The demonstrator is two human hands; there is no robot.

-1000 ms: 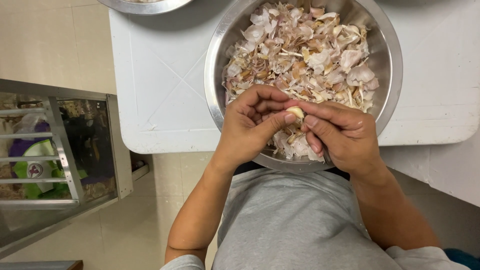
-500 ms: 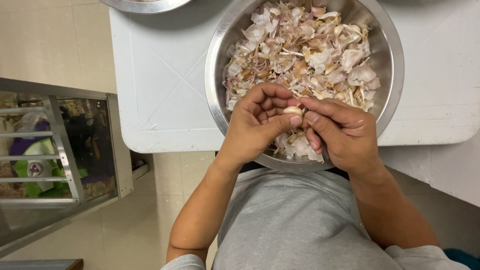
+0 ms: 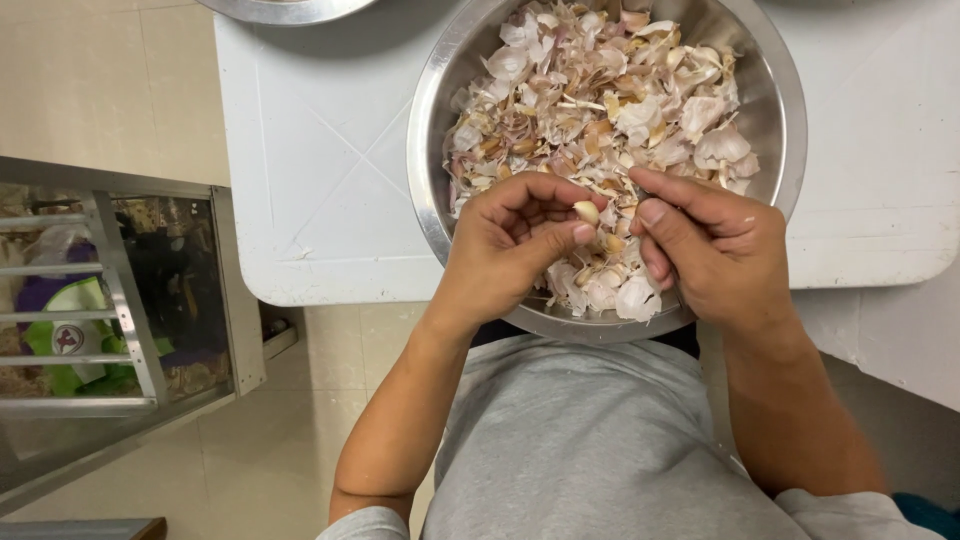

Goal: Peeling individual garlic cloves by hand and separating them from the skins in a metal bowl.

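Over the steel bowl (image 3: 440, 215) of garlic skins (image 3: 600, 100), left hand (image 3: 510, 245) pinches a garlic clove (image 3: 586, 211) btwn thumb & fingertips. Right hand (image 3: 715, 250), fingers curled, sits just beside it, w/ thumb tip near the clove.

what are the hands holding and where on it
The left hand pinches a garlic clove by its sides, between thumb and fingertips, over the steel bowl. The right hand is beside it, apart from the clove; whether it holds anything cannot be told.
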